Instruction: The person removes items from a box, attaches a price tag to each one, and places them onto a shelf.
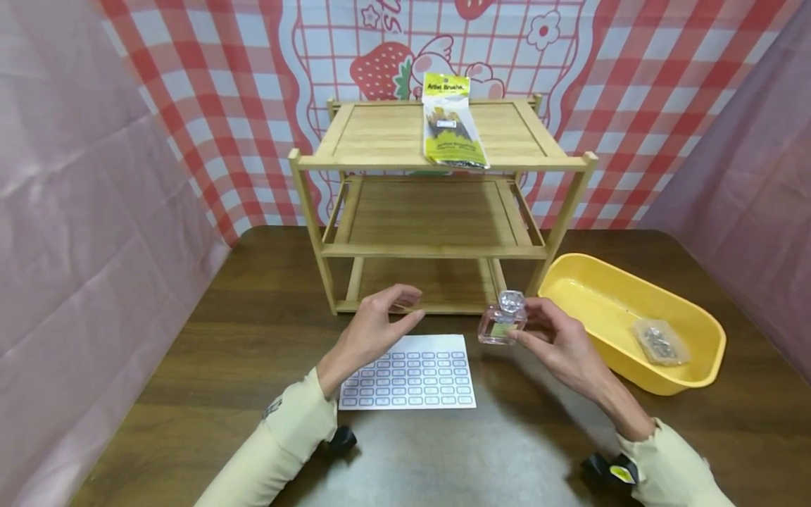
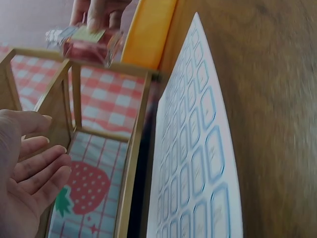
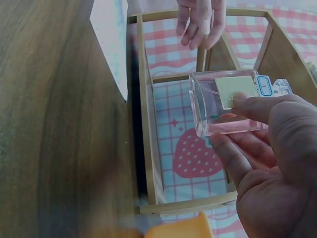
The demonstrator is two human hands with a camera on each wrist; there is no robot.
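Gripping a clear, pink-tinted bottle [image 1: 496,327] between the thumb and fingers of the right hand [image 1: 564,350], just right of lower centre in the head view, near the right end of the bottom tier of a wooden shelf [image 1: 437,215]. Leaning slightly there, with a faceted stopper [image 1: 511,301] at the top; lying sideways in the right wrist view, stopper towards the right edge. Touching a pale green label [image 3: 229,84] on the bottle's face with the right thumb; bearing also, near the neck, a small blue-bordered sticker [image 3: 265,86].

Relaxed and released in the left hand [image 1: 372,329], fingers lightly bent and thumb apart, left of lower centre, in front of the upper left part of a sticker sheet [image 1: 415,386]. Set flat on the brown desk [image 1: 184,373], at lower centre, with rows of blue-bordered stickers.

Laid on the top tier, upper centre: a yellow-and-clear packet of artist brushes [image 1: 446,127]. Placed at right of the frame: a yellow basin [image 1: 586,290] with a small clear packet [image 1: 661,343] inside. Hung behind, across the top: a red-and-white checked cloth [image 1: 222,105].
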